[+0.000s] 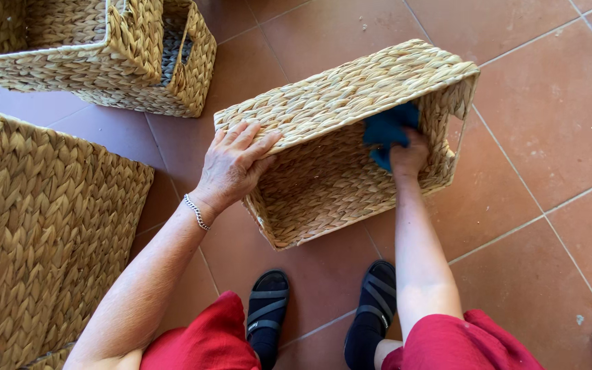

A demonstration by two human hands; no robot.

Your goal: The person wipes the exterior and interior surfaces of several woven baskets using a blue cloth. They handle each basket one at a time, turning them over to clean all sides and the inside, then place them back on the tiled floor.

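Fingers (251, 137) of the left hand (231, 168) lie spread flat over the upper rim of a woven seagrass basket (351, 92) tipped on its side at centre frame. The right hand (408, 156) is inside, fingers bunched on a dark blue cloth (388, 127) pressed to the far inner wall. Black sandals (268, 308) stand at six o'clock on the terracotta tile floor (549, 103). A steady brace and short strokes along the weave would likely serve best. More baskets sit at nine (42, 226) and eleven o'clock (90, 48).
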